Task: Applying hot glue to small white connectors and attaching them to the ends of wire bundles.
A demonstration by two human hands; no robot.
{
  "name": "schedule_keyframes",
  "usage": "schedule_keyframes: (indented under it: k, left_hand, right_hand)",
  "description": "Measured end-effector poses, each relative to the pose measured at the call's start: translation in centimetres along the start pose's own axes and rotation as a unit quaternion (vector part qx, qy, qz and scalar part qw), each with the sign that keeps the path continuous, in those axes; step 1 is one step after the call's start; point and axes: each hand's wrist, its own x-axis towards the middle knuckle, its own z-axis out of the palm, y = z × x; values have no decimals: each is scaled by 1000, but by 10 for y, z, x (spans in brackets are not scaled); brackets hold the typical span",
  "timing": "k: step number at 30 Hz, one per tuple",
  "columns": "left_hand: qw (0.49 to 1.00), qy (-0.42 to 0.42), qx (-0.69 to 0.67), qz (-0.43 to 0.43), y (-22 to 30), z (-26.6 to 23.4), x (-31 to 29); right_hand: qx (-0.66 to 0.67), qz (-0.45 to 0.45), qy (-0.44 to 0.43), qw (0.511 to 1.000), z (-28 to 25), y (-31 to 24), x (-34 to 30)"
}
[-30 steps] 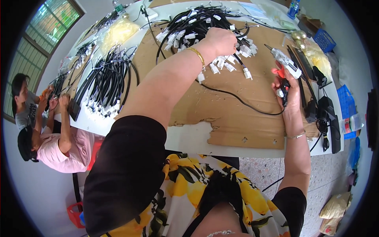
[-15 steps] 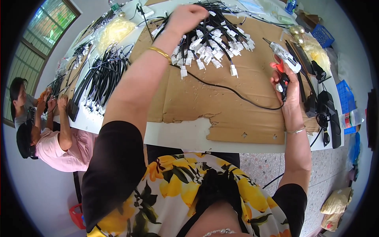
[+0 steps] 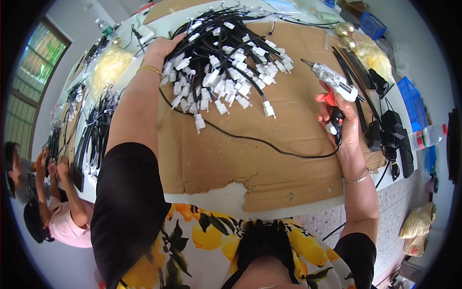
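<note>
Wrapped shut around the black handle of a glue gun [image 3: 335, 91] with a foil-wrapped barrel and red trigger, the right hand [image 3: 342, 123] holds the tool at about three o'clock on the sheet of brown corrugated cardboard [image 3: 269, 159], its thin metal nozzle pointing toward eleven o'clock. From the foot of the gun a black power cord [image 3: 250, 139] runs across the bare cardboard toward nine o'clock and up to the bundle. A thin bracelet sits on that wrist.

At twelve o'clock on the cardboard lies a big bundle of black wires tipped with white plastic connectors [image 3: 221, 67], the connectors fanned out toward six o'clock. On the bundle's ten-o'clock edge the left hand [image 3: 163, 48] rests palm down among the wires; whether its fingers close on any of them I cannot tell, since they are hidden in the strands. A gold bangle circles that wrist.

The cardboard covers a white table [image 3: 226, 200], with a torn edge at six o'clock. At three o'clock from the gun lie black adapters and cables [image 3: 390, 130], and beyond them a clear plastic bottle with a red cap [image 3: 428, 136]. At nine o'clock on the table more black wire bundles [image 3: 96, 130] lie in rows beside yellowish plastic bags [image 3: 108, 67]. Farther out at eight o'clock, another person in a pink shirt [image 3: 67, 224] sits at the table's edge.
</note>
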Motion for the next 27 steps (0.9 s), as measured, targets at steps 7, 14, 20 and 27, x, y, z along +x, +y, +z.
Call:
schedule_keyframes:
  k: [7,14,20,27]
  left_hand:
    - [989,-67,-108,72,32,14,30]
    - [979,-22,-70,191,61,26,33]
    - [970,-5,-102,221,114,40,22]
    - [957,113,-108,243,123,28,28]
  right_hand:
    - [6,16,-25,1000,1,1,3]
    - [-9,11,-29,999,3,0,2]
    - [-8,8,-5,1000,0,3,0]
    - [-1,5,-20,1000,0,2,6]
